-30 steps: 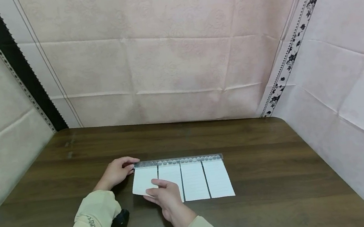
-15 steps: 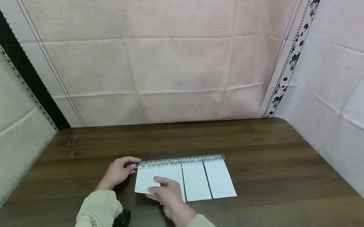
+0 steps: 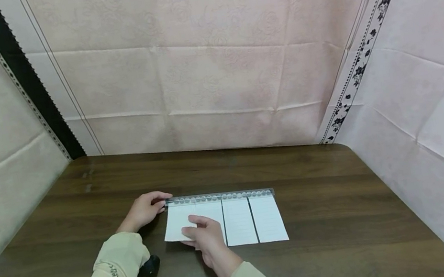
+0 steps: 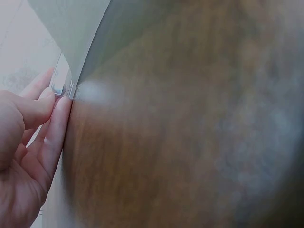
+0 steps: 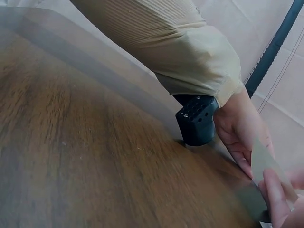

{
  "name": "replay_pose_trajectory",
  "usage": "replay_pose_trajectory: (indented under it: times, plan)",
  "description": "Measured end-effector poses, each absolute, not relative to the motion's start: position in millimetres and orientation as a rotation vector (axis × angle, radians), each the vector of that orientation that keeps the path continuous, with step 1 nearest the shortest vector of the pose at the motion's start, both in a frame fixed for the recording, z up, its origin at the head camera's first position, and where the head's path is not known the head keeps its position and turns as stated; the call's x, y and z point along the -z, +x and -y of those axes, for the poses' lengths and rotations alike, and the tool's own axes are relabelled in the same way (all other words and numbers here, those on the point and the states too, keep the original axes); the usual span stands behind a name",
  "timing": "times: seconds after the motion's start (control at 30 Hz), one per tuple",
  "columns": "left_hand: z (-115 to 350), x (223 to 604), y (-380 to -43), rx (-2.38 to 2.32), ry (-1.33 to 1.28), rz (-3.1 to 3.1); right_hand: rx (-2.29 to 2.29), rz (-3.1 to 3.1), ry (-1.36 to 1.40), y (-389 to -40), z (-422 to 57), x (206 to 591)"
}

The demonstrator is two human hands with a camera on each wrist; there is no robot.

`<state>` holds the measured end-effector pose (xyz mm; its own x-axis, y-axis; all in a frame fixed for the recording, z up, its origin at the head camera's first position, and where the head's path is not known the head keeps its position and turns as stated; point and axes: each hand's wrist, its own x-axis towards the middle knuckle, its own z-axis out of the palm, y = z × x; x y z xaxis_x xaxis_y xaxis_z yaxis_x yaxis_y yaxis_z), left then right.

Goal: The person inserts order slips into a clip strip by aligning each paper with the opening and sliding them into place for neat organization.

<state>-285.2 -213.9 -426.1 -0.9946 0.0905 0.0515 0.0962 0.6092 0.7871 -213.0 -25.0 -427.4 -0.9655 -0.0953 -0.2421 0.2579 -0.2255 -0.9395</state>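
Note:
A clear binding strip with a row of rings lies on the table, bearing several white lined paper cards side by side. Thumb and fingers of my left hand pinch the strip's left end; the left wrist view shows this pinch on the clear plastic. My right hand pinches the leftmost card near its lower right corner, and that card stands slightly raised off the table. The right hand covers part of the second card. In the right wrist view, its fingers press against the lifted card.
The brown wooden table extends around the strip on every side. Pale cloth walls stand along its back and sides. A black wrist camera hangs beneath the left sleeve, close to the tabletop.
The leftmost card's lower edge has dropped a little toward the person and overlaps the second card, hiding the dark gap between them. My right hand has shifted slightly right; the left stays at the strip's end.

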Motion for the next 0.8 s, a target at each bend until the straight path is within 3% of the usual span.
replay_pose_trajectory:
  times: [0.8]
  plan:
    - [212.1,424.5,-284.3,1.385,-0.18,2.798,2.218,-1.845,0.091,-210.9,10.0,421.2]
